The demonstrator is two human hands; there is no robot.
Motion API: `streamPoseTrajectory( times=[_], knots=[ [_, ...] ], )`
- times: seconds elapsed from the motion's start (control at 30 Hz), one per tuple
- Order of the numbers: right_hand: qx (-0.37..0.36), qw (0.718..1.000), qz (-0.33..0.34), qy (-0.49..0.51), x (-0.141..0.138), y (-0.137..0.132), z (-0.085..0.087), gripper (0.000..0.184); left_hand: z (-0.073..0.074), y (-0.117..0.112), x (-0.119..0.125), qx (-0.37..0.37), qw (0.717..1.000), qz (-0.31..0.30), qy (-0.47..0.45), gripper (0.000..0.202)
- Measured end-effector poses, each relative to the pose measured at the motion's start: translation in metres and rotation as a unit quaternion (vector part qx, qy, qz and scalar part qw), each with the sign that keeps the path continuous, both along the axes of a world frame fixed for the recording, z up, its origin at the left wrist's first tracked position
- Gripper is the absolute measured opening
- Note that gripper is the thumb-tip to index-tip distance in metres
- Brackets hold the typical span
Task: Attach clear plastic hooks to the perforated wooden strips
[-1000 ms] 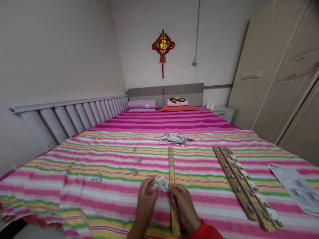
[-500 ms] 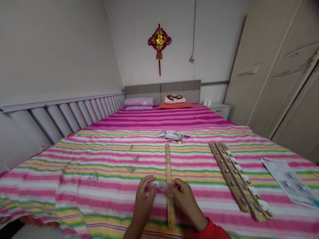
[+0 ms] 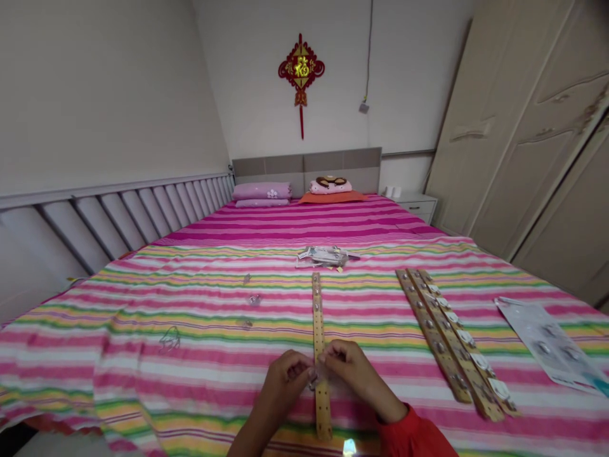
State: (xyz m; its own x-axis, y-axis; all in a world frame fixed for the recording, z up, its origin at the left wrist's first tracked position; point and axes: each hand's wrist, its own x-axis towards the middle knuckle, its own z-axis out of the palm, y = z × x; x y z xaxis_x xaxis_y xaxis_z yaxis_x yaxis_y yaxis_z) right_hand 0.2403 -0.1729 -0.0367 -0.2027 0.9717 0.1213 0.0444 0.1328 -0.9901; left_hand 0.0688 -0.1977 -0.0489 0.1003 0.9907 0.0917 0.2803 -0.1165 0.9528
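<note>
A narrow wooden strip (image 3: pixel 317 317) with a row of holes and a few metal studs lies lengthwise on the striped bedspread (image 3: pixel 190 355). My left hand (image 3: pixel 284 384) and my right hand (image 3: pixel 352 374) meet over its near part, fingers pinched together. Between the fingertips is a small clear packet (image 3: pixel 314 379), partly hidden by the fingers. A red sleeve covers my right wrist.
Two more wooden strips (image 3: pixel 451 346) carrying studs and small white packets lie to the right. A plastic sheet (image 3: pixel 547 343) lies at the far right. A pile of packets (image 3: pixel 323 257) sits beyond the strip; small loose pieces (image 3: pixel 252 298) lie to the left. A wardrobe stands on the right.
Both hands have drawn closer together and lowered the small packet from above the strip down onto it. The camera has tilted slightly.
</note>
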Motion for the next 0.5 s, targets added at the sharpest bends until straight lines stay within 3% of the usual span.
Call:
streamPoseTrajectory(
  times=[0.1, 0.2, 0.33, 0.5],
  knots=[
    [-0.02, 0.995, -0.083, 0.058, 0.003, 0.004, -0.003, 0.03, -0.004, 0.003, 0.005, -0.05, 0.995, -0.006, -0.092, 0.023],
    [-0.057, 0.982, -0.152, 0.094, 0.003, 0.007, -0.013, 0.039, -0.004, 0.011, 0.01, -0.086, 0.983, 0.056, -0.153, 0.03],
    [-0.091, 0.982, -0.104, 0.129, -0.004, 0.007, -0.033, 0.041, -0.006, 0.025, 0.018, -0.114, 0.971, 0.123, -0.169, 0.037],
    [-0.095, 0.982, -0.102, 0.124, -0.012, 0.017, -0.045, 0.04, -0.018, 0.039, 0.03, -0.097, 0.968, 0.14, -0.186, 0.032]
  ],
)
